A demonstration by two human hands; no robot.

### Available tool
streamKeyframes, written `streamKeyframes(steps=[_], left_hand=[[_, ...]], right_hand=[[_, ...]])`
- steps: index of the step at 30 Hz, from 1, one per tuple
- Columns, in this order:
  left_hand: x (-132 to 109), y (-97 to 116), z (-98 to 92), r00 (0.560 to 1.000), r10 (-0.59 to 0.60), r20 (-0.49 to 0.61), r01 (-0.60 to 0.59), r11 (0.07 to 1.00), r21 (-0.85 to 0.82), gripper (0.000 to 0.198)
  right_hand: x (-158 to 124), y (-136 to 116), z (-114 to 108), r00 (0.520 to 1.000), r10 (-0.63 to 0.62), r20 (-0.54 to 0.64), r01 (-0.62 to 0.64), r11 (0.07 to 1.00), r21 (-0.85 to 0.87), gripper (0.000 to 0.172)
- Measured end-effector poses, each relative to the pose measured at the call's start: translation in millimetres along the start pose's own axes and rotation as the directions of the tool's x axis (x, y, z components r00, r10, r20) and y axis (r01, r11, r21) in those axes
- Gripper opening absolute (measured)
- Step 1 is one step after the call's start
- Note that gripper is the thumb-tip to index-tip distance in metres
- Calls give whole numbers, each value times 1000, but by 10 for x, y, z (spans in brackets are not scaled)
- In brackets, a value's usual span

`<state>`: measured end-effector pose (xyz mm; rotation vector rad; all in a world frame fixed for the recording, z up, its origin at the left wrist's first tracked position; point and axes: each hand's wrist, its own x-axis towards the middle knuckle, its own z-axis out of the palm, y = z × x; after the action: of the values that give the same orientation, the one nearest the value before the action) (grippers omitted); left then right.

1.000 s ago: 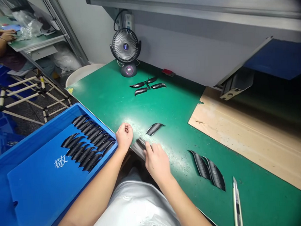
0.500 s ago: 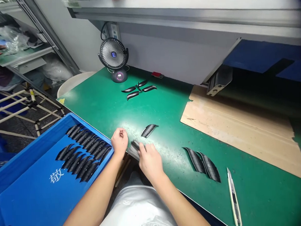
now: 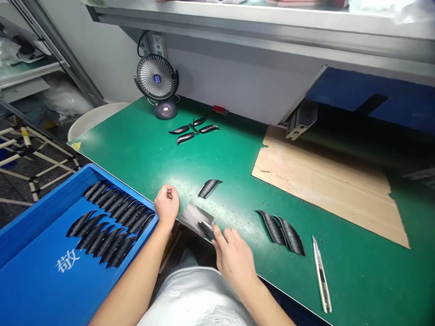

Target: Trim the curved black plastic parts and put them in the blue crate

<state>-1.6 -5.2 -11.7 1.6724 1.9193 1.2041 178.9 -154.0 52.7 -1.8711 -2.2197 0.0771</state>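
My left hand (image 3: 166, 203) is curled into a loose fist on the table edge, beside the left side of a grey rectangular sheet (image 3: 191, 215); nothing shows in its fingers. My right hand (image 3: 235, 253) pinches a small black curved blade-shaped piece (image 3: 206, 228) at the sheet's lower right. Part of this piece is hidden by the fingers. Just beyond the sheet lies another black curved blade (image 3: 209, 188). Two more black blades (image 3: 282, 231) rest side by side to the right, near a utility knife (image 3: 322, 276) with its blade out.
At the left stands a blue tray (image 3: 37, 212) with two rows of black blades. A fan (image 3: 157, 82), a four-bladed black assembly (image 3: 194, 129) and a flat cardboard sheet (image 3: 325, 185) are on the green table (image 3: 131, 151). A shelf (image 3: 252, 31) overhangs the back.
My right hand has moved right and toward me with the black piece, uncovering more of the grey sheet. My left hand keeps its place beside the sheet. The view has shifted slightly.
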Motion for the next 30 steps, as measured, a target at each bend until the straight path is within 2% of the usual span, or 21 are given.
streamKeyframes(steps=[3,5,8,11,16,18,20,22,23,25,27,28,30], left_hand=[[17,104,-52,994,73,79,-75,997,12,16],[32,259,-74,964,181,197,-185,983,2,20],[57,549,-24,851,355,388,-374,927,-29,25],[58,766,126,749,436,499,-489,872,-28,30],[-95,876,335,618,483,620,-592,805,-38,34],[-194,892,331,573,498,651,-629,776,-41,36],[-275,911,277,555,512,656,-651,758,-41,36],[-321,931,189,568,526,633,-660,751,-32,35],[-330,940,139,580,533,616,-664,748,-22,34],[-331,957,51,590,552,590,-679,734,-8,32],[-330,978,1,564,578,591,-707,707,-17,30],[-333,993,-1,543,587,601,-723,691,-21,30],[-344,1034,41,508,588,629,-756,654,-1,31]], right_hand=[[-145,261,-193,990,100,-98,-98,995,31,35],[-95,440,-221,971,189,-144,-188,982,23,35],[37,634,-161,954,260,-147,-263,965,0,28],[99,698,-73,946,287,-151,-288,958,18,29],[149,651,80,961,247,-127,-237,968,88,39],[123,637,102,955,259,-144,-243,963,119,41],[7,654,76,941,290,-173,-265,952,151,42],[-218,721,11,907,360,-220,-324,928,183,38],[-361,774,-28,875,414,-252,-372,907,198,35],[-667,906,-104,776,543,-321,-496,840,219,31],[-919,1039,-155,664,652,-366,-615,755,228,33],[-1001,1096,-168,626,687,-368,-656,720,227,34],[-1054,1183,-173,607,721,-335,-697,685,212,36]])
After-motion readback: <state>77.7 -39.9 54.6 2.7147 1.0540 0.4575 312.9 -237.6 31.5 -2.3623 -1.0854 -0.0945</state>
